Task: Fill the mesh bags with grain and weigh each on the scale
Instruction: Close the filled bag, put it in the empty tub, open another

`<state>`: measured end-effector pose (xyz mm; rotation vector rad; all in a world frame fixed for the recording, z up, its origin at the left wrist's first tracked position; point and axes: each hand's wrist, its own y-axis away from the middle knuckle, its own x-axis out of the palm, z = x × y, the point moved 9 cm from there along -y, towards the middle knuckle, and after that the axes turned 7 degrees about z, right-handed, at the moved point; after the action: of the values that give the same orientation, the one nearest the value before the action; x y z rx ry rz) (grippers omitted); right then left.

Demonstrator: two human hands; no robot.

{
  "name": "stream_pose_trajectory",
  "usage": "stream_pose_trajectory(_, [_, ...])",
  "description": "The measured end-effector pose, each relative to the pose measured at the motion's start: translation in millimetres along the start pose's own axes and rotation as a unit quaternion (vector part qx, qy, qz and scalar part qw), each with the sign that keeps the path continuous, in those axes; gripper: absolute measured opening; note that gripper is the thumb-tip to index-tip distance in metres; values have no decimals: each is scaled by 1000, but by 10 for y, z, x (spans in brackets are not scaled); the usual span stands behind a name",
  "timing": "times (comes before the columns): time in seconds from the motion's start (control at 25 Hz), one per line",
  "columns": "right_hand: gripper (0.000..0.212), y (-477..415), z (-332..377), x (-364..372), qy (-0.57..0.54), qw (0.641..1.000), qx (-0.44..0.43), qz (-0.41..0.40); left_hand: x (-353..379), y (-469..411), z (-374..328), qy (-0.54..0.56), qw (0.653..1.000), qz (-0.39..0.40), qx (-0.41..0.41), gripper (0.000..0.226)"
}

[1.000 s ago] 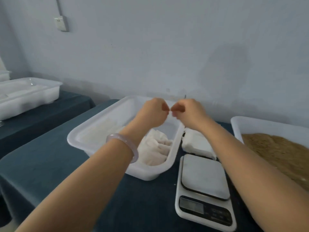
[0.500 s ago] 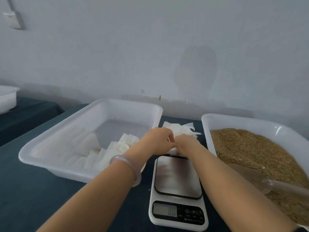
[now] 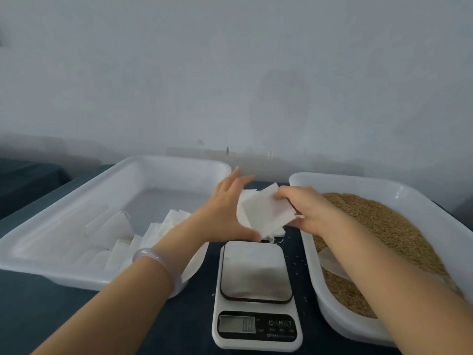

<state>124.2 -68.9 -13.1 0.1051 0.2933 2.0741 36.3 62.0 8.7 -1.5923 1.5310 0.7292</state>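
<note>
Both hands are on the loose stack of mesh bags (image 3: 261,213), which lies on the dark table cloth (image 3: 128,316) just behind the scale (image 3: 256,272), between the two trays. Left hand (image 3: 225,213): fingers straight and spread, palm against the stack's left edge, thumb along its near corner. Right hand (image 3: 311,213): fingers curled, pinching the stack's right side; can't tell if it has one bag or several, as the fingertips are tucked behind the sheets. The stack's far side is partly hidden by both hands. Scale platform is bare; its display (image 3: 236,324) is lit but the digits are unreadable. Left tray (image 3: 179,160) holds more white bags (image 3: 122,239); they're washed out against the tray, so no count and I can't tell filled from flat; the left forearm and bracelet (image 3: 153,254) cover its near right corner. Right tray (image 3: 345,179) holds grain (image 3: 389,226); the right forearm cuts across it and hides most of a pale scoop (image 3: 330,260), and the tray's right end runs out of frame. A few stray grains (image 3: 297,257) lie on the cloth beside the scale.
</note>
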Motion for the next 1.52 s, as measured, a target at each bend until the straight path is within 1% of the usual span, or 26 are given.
stream_pose_trajectory(0.04, [8,64,-71,-15,-74,997,22,21,34,28,-162,-56,996,16,68,116])
stream_pose_trajectory(0.08, [8,132,-118,-26,-114,992,33,35,81,67,-315,-107,986,32,122,119])
stream_pose_trajectory(0.12, [7,200,-152,-34,-127,990,39,44,130,104,-432,-132,977,38,161,114])
stream_pose_trajectory(0.16, [6,265,-182,-28,-129,989,43,56,158,132,-515,-116,974,31,193,98])
stream_pose_trajectory(0.24, [8,352,-228,-13,-139,987,47,72,108,162,-548,12,979,-19,202,47])
stream_pose_trajectory(0.28, [11,392,-235,-18,-131,988,47,70,76,150,-489,75,982,-42,168,21])
stream_pose_trajectory(0.32, [16,426,-226,-70,-103,993,34,51,49,125,-404,122,983,-62,119,16])
stream_pose_trajectory(0.36, [20,454,-173,-160,-47,999,-4,17,51,100,-299,149,984,-71,68,30])
stream_pose_trajectory(0.4, [24,504,-62,-248,18,997,-71,-21,85,81,-200,175,982,-62,30,40])
stream_pose_trajectory(0.44, [25,594,79,-292,76,984,-156,-47,110,81,-140,204,978,-53,7,44])
stream_pose_trajectory(0.52, [19,871,323,-163,173,927,-332,-31,174,102,-94,244,969,-23,-11,45])
stream_pose_trajectory(0.56, [15,991,376,-49,225,891,-394,-14,222,107,-82,267,964,-5,-10,44])
stream_pose_trajectory(0.6, [14,1066,386,44,270,860,-433,-2,263,121,-100,280,960,12,-2,47])
stream_pose_trajectory(0.64, [17,1101,380,112,296,842,-452,10,294,136,-122,287,958,21,10,53])
stream_pose_trajectory(0.68, [20,1093,361,150,304,840,-449,23,313,143,-132,290,956,28,19,57])
stream_pose_trajectory(0.72, [22,1056,331,163,306,849,-429,37,320,147,-146,289,956,34,27,58])
stream_pose_trajectory(0.76, [21,1003,284,172,310,861,-399,52,332,148,-158,291,955,43,33,50])
stream_pose_trajectory(0.84, [14,901,164,166,320,882,-340,70,358,141,-145,296,953,59,28,25])
stream_pose_trajectory(0.88, [11,868,129,147,320,888,-324,68,357,141,-139,298,953,58,25,23])
stream_pose_trajectory(0.96, [12,842,117,138,315,891,-319,67,360,134,-130,304,951,47,16,29])
stream_pose_trajectory(1.12, [20,856,78,238,272,904,-305,127,357,134,-114,328,944,38,13,32])
stream_pose_trajectory(1.2, [24,856,94,206,258,907,-311,116,347,139,-101,339,940,36,12,35])
stream_pose_trajectory(1.28, [27,850,108,192,274,899,-327,103,338,146,-115,361,931,44,17,40])
stream_pose_trajectory(1.36, [32,851,104,219,290,888,-339,115,375,156,-167,395,915,83,31,35])
stream_pose_trajectory(1.44, [42,887,92,281,311,873,-348,141,481,189,-220,426,890,162,33,54])
stream_pose_trajectory(1.52, [47,919,107,312,322,862,-360,155,593,249,-309,447,860,243,29,56])
